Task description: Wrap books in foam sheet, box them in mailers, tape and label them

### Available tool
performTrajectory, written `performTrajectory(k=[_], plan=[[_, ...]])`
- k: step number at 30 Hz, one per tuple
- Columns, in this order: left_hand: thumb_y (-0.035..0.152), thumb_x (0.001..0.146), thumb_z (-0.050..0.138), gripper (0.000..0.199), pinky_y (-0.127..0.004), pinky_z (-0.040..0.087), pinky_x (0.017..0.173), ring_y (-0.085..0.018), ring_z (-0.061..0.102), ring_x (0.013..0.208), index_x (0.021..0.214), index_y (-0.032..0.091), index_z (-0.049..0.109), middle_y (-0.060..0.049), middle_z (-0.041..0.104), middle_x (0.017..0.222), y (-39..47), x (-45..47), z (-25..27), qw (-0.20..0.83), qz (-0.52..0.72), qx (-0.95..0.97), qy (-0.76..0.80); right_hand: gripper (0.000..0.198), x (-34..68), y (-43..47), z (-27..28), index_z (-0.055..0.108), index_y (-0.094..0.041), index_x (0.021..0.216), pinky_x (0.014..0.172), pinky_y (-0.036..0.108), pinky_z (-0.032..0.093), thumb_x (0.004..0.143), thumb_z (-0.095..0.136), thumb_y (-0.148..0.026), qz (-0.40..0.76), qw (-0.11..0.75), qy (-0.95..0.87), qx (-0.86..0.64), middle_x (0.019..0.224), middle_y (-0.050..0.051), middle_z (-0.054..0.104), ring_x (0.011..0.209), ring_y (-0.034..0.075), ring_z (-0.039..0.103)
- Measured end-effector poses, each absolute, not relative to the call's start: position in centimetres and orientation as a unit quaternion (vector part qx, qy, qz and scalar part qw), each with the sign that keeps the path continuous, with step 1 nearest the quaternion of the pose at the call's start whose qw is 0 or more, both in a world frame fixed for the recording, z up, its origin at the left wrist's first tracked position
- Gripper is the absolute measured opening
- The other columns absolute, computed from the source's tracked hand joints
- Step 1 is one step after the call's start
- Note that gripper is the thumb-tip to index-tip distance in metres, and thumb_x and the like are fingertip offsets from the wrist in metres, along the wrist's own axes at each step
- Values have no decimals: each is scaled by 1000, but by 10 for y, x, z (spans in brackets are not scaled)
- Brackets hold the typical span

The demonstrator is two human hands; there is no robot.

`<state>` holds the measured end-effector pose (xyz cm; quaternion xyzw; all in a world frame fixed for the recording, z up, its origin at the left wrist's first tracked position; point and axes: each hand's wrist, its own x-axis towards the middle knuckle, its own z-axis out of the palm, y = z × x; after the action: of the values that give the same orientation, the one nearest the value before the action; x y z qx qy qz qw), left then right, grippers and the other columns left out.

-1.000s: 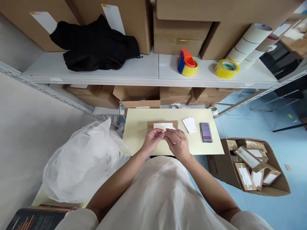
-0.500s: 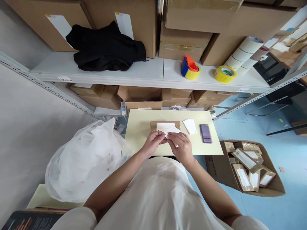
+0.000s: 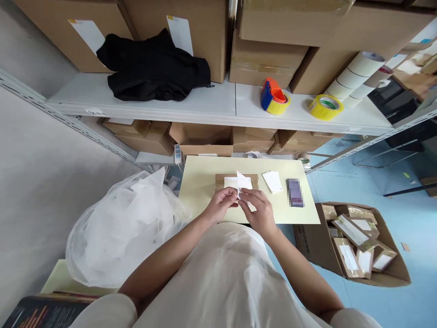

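Note:
My left hand [image 3: 221,205] and my right hand [image 3: 258,210] meet above the near edge of a pale yellow table [image 3: 196,200]. Between them is a small white label sheet [image 3: 242,180], one corner pointing up, pinched in the fingertips of both hands. Just beyond lies a flat cardboard box [image 3: 220,180] with a white label [image 3: 231,181] on top, partly covered by my fingers and the sheet. To the right of the box is a stack of white labels [image 3: 272,181]. A dark purple rectangular item [image 3: 295,192], blurred out, lies farther right.
An open carton [image 3: 309,246] of labelled parcels stands on the floor at right. A translucent bag [image 3: 112,232] of white material bulges at left. Ahead, a shelf [image 3: 218,105] carries a black garment [image 3: 155,68], a tape dispenser [image 3: 273,98], a yellow tape roll [image 3: 326,107] and cartons.
The white sheet has turned from lying slanted to the right to standing with its corner up. My fingers have shifted slightly around it, and the view has moved a little.

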<state>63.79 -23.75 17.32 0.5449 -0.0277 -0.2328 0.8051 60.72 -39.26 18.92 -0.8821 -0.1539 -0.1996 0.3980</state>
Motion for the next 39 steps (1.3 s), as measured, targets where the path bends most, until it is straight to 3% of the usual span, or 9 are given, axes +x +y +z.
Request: performTrajectory(k=[5,10,15,20,24,32,39], plan=[[48,83,58,31,-28,46,73,-13,52,73,75,19,54,-1,53,78,-243,641,170,753,-141,635,-95,12,614,-391,192,70,-23,89,69,35,56,82,66,-33,-134,495,-92,-854,85,6,67,78,19,66],[42,89,50,25,-29,44,74,-16,53,81,77,20,54,-5,54,87,-248,643,175,692,-68,705,-143,13,621,-399,192,70,-23,86,73,35,56,83,64,-34,-60,567,-74,-818,85,6,69,80,19,66],[42,89,49,24,-30,44,75,-18,53,83,76,21,52,-5,54,85,-258,642,181,666,-62,729,-144,17,629,-412,186,67,-22,84,75,35,56,84,61,-38,8,627,-45,-777,82,5,68,78,18,65],[44,87,49,25,-26,42,64,-13,50,68,76,21,46,-2,52,79,-263,654,171,695,-99,705,-95,22,639,-422,176,60,-21,78,72,32,53,83,60,-43,56,673,-11,-737,77,3,63,74,16,61],[38,82,54,21,-24,39,57,-11,49,60,74,21,45,1,52,72,-250,683,164,674,-97,731,-56,25,646,-435,173,57,-21,79,73,33,53,82,60,-45,53,713,31,-698,77,2,62,73,16,60],[23,79,47,8,-23,35,50,-10,45,43,72,22,44,8,47,46,-203,757,164,517,-119,845,-65,26,642,-472,156,57,-21,77,69,34,54,81,62,-47,64,722,114,-680,69,-1,62,64,14,60],[17,81,52,12,-24,45,59,-11,60,51,73,21,44,2,62,60,-181,845,143,516,-72,853,34,25,636,-488,144,57,-22,78,76,37,55,79,65,-45,-12,723,207,-659,69,-2,61,67,15,62]])
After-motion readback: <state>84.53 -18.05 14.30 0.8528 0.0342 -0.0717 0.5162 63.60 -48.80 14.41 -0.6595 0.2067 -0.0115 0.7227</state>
